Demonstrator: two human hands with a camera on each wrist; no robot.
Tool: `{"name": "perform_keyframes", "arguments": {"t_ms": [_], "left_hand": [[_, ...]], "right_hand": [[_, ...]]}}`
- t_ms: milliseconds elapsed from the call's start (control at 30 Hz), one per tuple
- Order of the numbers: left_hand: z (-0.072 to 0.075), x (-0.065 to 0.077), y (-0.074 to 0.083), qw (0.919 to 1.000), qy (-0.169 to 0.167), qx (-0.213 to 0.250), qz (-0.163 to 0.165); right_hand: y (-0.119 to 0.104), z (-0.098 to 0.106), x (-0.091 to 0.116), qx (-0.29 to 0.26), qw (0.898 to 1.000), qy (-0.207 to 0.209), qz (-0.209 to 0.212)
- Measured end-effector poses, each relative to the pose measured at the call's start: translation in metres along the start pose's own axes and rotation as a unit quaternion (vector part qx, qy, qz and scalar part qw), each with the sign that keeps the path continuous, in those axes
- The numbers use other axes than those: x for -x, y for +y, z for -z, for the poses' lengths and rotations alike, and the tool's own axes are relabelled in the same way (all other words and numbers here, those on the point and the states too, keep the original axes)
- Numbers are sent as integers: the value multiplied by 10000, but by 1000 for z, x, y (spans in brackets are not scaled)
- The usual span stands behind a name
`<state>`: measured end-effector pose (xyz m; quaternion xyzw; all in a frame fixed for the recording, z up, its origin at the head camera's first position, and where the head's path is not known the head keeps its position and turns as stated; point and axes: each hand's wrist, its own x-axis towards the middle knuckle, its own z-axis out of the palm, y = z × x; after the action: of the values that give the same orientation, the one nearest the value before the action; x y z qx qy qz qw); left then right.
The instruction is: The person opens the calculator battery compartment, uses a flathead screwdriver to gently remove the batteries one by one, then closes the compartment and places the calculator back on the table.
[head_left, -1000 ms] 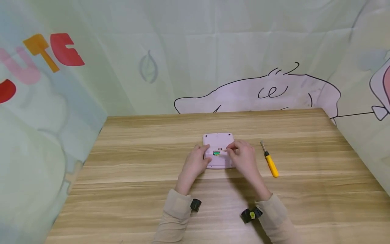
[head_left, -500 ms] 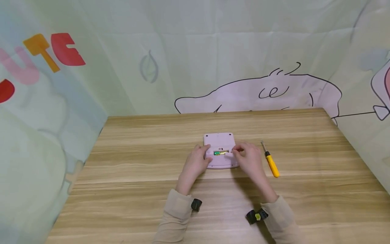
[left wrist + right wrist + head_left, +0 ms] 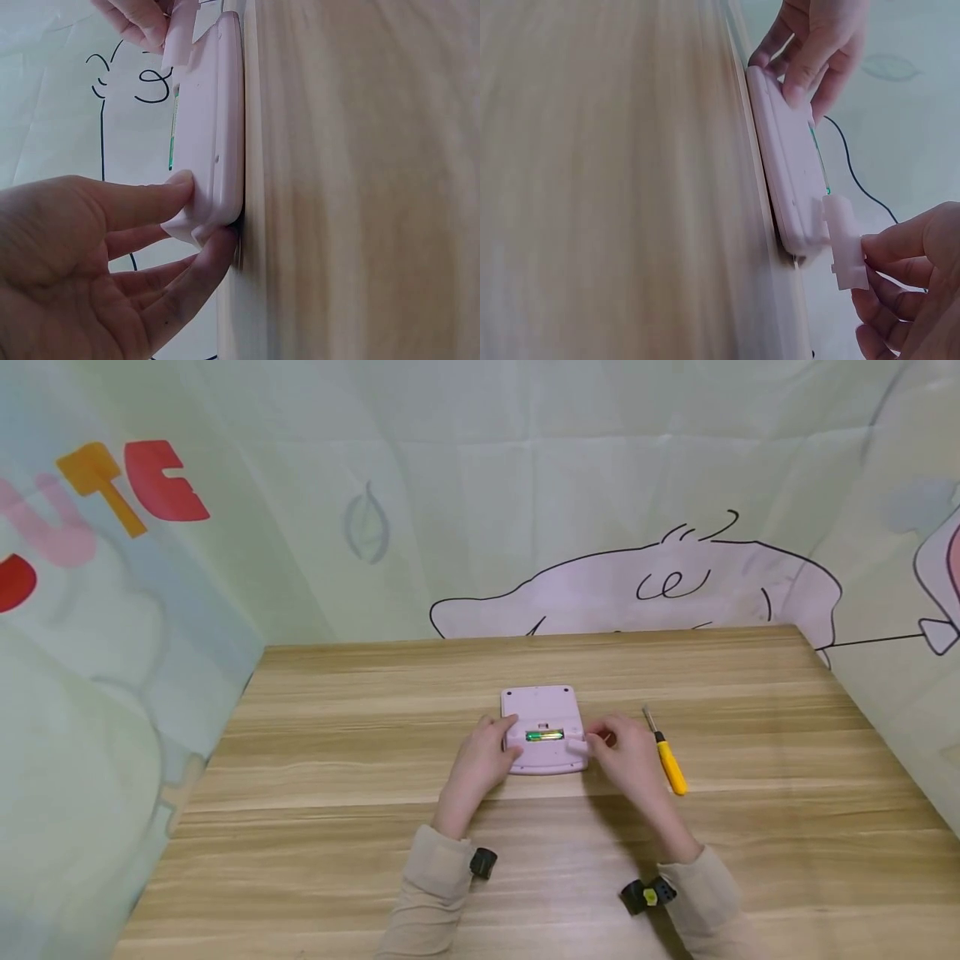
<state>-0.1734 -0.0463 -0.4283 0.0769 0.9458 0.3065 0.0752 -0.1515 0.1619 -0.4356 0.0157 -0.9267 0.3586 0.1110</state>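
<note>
Below and right of the frame's centre lies the pink device [image 3: 542,706], its left edge clasped by the left grip [image 3: 483,755]; the right grip [image 3: 624,752] pinches the cover [image 3: 577,747]. Best brace the device flat, cover held clear of the battery [image 3: 544,736].

Device [image 3: 540,706] on table [image 3: 337,777], your left hand [image 3: 486,756] at its left edge, battery [image 3: 544,736] inside. Your right hand [image 3: 626,755], with cover [image 3: 577,747], at the device's right; screwdriver [image 3: 671,765] farther right.
</note>
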Motion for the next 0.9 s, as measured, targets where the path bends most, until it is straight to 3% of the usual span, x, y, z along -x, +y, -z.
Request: {"name": "perform_keyframes", "arguments": {"t_ms": [400, 600, 900], "left_hand": [[0, 1, 1, 10000, 3, 19, 28], [1, 2, 1, 10000, -9, 37, 44], [0, 1, 0, 10000, -16, 4, 19]], "right_hand": [[12, 13, 3, -91, 9998, -100, -145], [14, 16, 4, 140, 9995, -220, -159], [18, 21, 4, 637, 9946, -788, -236]]}}
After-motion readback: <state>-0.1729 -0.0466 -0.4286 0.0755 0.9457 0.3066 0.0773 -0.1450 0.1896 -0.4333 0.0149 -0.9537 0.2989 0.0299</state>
